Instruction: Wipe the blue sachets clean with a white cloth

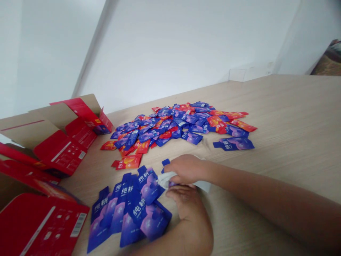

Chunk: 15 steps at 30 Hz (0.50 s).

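Note:
My right hand point(186, 169) reaches in from the right, its fingers closed on a white cloth or wipe point(163, 179). Just below it, my left hand point(190, 213) has its fingers curled against the same spot. It pinches a blue pouch point(172, 184), of which only a sliver shows between the hands. To the left of both hands lies a fanned row of blue pouches point(128, 209) with white characters. A corner of another blue pouch point(165, 162) pokes out above my right hand.
A big loose heap of blue and red pouches point(181, 124) covers the middle of the wooden table point(293, 124). One blue pouch point(234, 143) lies apart at its right. Opened red cardboard boxes point(61, 149) and a red box flap point(39, 227) crowd the left edge. A white wall stands behind.

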Tool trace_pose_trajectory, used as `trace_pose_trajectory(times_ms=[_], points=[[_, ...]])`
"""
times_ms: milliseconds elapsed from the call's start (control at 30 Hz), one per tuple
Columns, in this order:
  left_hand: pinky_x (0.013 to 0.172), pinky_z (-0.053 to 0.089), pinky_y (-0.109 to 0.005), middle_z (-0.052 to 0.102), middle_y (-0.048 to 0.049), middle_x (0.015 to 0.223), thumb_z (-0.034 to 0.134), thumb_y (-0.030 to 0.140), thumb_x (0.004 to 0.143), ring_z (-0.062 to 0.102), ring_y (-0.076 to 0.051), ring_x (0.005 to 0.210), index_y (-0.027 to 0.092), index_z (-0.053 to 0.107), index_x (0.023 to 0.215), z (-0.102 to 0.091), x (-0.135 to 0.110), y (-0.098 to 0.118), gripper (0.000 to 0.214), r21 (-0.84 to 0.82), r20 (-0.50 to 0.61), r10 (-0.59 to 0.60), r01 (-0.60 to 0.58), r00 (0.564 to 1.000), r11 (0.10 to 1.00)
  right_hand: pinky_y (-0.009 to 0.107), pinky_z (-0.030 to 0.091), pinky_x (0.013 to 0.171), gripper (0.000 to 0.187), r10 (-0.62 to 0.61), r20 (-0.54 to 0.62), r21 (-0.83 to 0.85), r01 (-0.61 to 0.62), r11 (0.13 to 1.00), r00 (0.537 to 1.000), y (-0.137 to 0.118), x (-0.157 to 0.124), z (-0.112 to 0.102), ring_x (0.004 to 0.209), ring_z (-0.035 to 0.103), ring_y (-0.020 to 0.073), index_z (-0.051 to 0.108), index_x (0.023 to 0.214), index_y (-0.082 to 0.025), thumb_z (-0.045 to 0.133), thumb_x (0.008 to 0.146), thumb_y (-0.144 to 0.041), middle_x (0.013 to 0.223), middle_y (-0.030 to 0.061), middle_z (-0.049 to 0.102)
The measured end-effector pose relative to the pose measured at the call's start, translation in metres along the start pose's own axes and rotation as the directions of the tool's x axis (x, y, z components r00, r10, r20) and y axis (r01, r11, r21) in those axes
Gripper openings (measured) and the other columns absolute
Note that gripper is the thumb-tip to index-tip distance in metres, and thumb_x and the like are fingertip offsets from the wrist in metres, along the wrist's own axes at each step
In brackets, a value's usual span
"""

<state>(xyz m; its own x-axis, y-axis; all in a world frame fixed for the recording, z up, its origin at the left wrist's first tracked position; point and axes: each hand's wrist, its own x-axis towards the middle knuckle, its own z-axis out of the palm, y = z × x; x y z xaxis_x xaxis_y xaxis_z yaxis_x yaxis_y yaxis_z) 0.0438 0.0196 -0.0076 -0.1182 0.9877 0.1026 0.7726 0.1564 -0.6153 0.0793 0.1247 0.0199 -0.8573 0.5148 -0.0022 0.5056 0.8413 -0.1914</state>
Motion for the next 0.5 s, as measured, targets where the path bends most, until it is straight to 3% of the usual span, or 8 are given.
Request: trace_pose_trajectory(times_ms=[133,300,433,500], points=[[0.071,0.046,-0.041,0.067,-0.0250,0.087,0.039,-0.003,0.076,0.066,-0.030,0.079,0.003,0.061,0.100,0.001,-0.001,0.001,0.033,0.007,-0.033,0.002,-0.002,0.999,1.000,0.029,0.039,0.060,0.035,0.107,-0.059,-0.025,-0.108,0.994,0.993,0.018,0.003,0.004,0.083,0.061,0.0233,0.056,0.110,-0.026,0.048,0.080,-0.042,0.094,0.0074,0.066],[0.076,0.045,-0.049,0.067,-0.0208,0.090,0.045,-0.003,0.072,0.063,-0.031,0.085,0.007,0.064,0.096,0.006,-0.003,0.004,0.032,-0.324,-0.078,-0.126,0.094,0.989,0.941,0.030,0.039,0.062,0.033,0.217,-0.134,-0.062,-0.226,0.972,0.967,0.036,0.002,0.001,0.086,0.060,0.0245,0.055,0.108,-0.025,0.046,0.081,-0.042,0.095,0.0081,0.066],[0.077,0.044,-0.056,0.067,-0.0198,0.088,0.046,-0.001,0.071,0.062,-0.034,0.087,0.007,0.066,0.095,0.011,-0.001,0.007,0.031,-0.447,-0.083,-0.151,0.098,0.985,0.889,0.030,0.038,0.064,0.031,0.124,-0.231,-0.031,-0.134,0.990,0.965,0.021,-0.001,-0.008,0.086,0.059,0.0231,0.055,0.106,-0.025,0.044,0.082,-0.041,0.094,0.0060,0.065],[0.077,0.043,-0.058,0.067,-0.0201,0.087,0.046,0.001,0.072,0.061,-0.035,0.088,0.006,0.067,0.095,0.013,0.000,0.009,0.031,-0.521,-0.082,-0.152,0.088,0.985,0.849,0.029,0.037,0.062,0.031,0.043,-0.208,-0.016,-0.047,0.999,0.977,0.009,-0.003,-0.010,0.084,0.060,0.0220,0.055,0.107,-0.026,0.045,0.082,-0.041,0.093,0.0049,0.065]])
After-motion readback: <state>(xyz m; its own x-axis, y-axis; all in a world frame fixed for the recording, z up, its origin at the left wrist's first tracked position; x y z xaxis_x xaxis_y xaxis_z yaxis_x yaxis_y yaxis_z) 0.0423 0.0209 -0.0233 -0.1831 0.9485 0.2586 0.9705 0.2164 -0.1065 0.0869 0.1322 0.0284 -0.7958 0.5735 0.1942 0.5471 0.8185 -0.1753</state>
